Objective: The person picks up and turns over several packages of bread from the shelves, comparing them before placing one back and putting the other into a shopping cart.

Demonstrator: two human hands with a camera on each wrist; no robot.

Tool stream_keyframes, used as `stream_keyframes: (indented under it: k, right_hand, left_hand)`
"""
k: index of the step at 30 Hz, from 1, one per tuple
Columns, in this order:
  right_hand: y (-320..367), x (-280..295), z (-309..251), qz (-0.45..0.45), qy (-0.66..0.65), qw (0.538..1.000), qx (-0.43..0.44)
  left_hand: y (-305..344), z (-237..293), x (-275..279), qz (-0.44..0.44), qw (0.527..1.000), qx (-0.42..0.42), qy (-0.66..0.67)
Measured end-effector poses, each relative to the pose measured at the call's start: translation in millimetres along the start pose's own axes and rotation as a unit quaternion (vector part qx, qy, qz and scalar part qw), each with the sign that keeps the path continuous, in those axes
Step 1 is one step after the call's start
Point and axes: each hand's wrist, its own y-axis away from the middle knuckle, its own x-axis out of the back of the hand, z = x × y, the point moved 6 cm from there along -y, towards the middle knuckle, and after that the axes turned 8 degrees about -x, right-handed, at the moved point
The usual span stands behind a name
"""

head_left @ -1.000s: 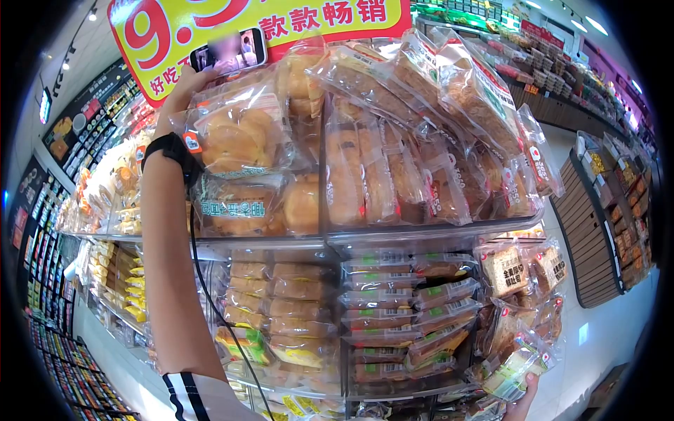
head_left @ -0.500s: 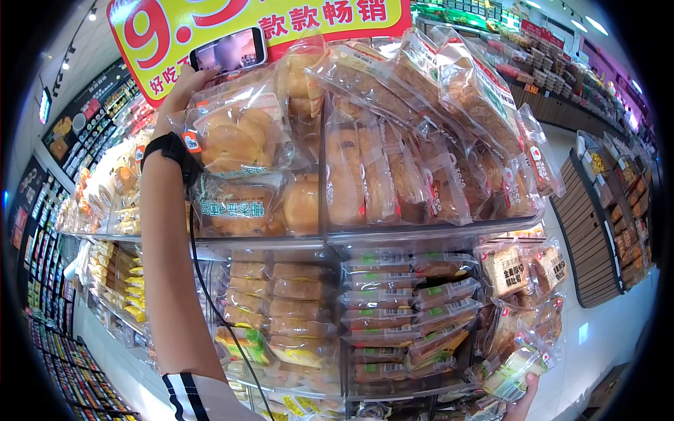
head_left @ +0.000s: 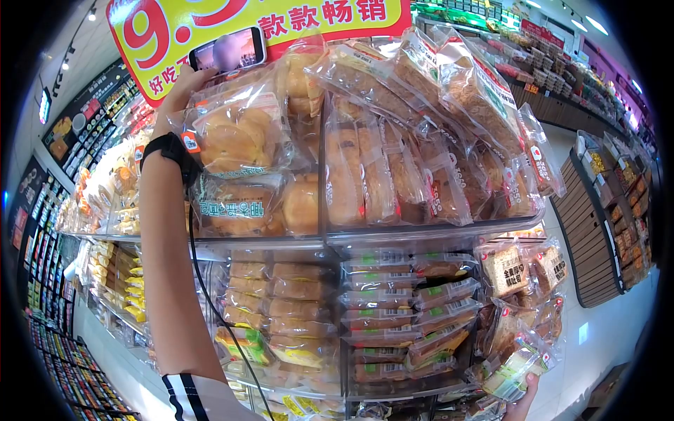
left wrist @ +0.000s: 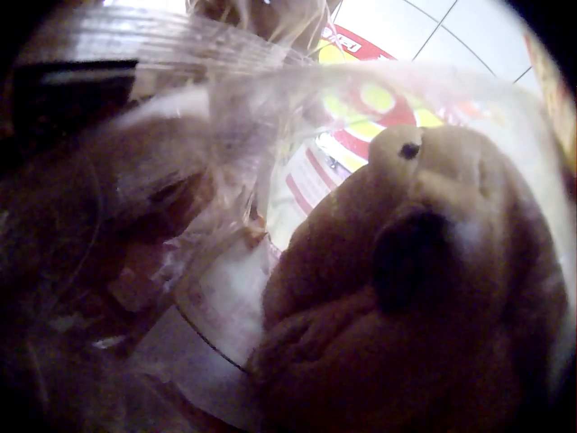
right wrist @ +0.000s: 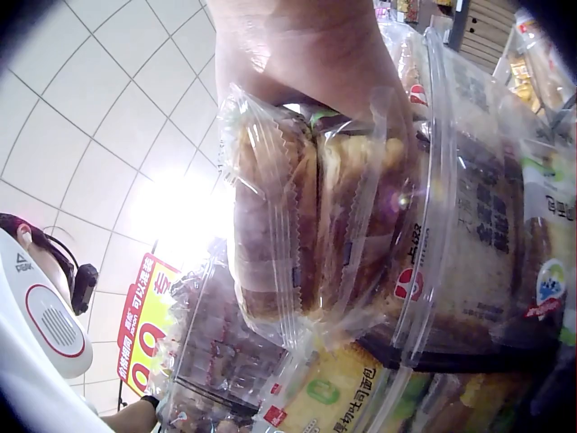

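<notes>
High at the left in the head view, my left hand (head_left: 181, 88) holds a phone (head_left: 228, 52) sideways in front of a sign, its screen lit. Bagged round buns (head_left: 235, 137) lie just beside that wrist. Clear wrapping and a brown bun (left wrist: 487, 225) fill most of the left wrist view, so the hand itself is hidden there. Low at the right, my right hand (head_left: 521, 403) grips wrapped sliced bread (head_left: 516, 372) at the shelf's side. From the right wrist, that hand (right wrist: 302, 54) reaches over two wrapped bread pieces (right wrist: 275, 216) standing side by side.
A two-level bread shelf (head_left: 421, 233) stands in front, with bagged loaves (head_left: 484, 98) on top and stacked packs (head_left: 379, 302) below. A red and yellow sign (head_left: 337, 21) rises behind. A black cable (head_left: 232, 330) hangs from the left wrist. Another slatted stand (head_left: 590, 231) is at the right.
The picture on the phone screen differs from one second ago. Both hands stay nearly still, the left holding the phone and the right the wrapped bread.
</notes>
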Motion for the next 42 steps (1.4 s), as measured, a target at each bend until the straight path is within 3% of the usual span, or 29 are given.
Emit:
stream_keyframes:
  k: [5, 14, 17, 20, 23, 32, 35, 38, 42]
  right_hand:
    - [0.1, -5.7, -1.6, -0.011, 0.002, 1.000, 0.008]
    - [5.1, -5.6, -2.2, 0.014, 0.013, 1.000, -0.004]
    - [2.5, -1.1, -1.7, 0.010, 0.022, 1.000, -0.001]
    - [-4.8, 4.5, -1.0, -0.014, 0.033, 0.999, 0.013]
    - [-3.5, 2.8, -1.9, -0.016, 0.031, 0.999, 0.013]
    - [-5.3, 2.9, -0.3, -0.015, 0.013, 1.000, 0.012]
    - [-7.0, 3.3, 0.1, -0.024, 0.012, 1.000, 0.015]
    - [-5.7, 2.1, -1.0, -0.019, 0.011, 1.000, 0.015]
    - [-3.1, -0.5, -1.3, -0.013, 0.013, 1.000, 0.012]
  left_hand:
    - [-15.9, -24.2, -8.2, -0.008, 0.998, -0.008, 0.063]
    - [-18.1, -27.1, -4.9, -0.007, 0.999, 0.016, 0.035]
    - [-4.5, -6.0, -3.1, -0.038, 0.998, -0.004, -0.054]
    - [8.1, 6.9, -3.0, -0.018, 0.999, -0.041, 0.003]
    - [5.0, 0.7, -9.4, -0.008, 0.979, -0.124, 0.159]
    - [3.4, -7.2, -8.1, -0.025, 0.987, -0.028, 0.157]
    - [16.9, 13.6, -3.6, 0.010, 0.985, -0.065, 0.159]
    - [-6.1, -8.5, 0.9, 0.050, 0.997, -0.051, 0.034]
    - [4.2, 5.4, -1.5, 0.019, 0.994, -0.075, 0.073]
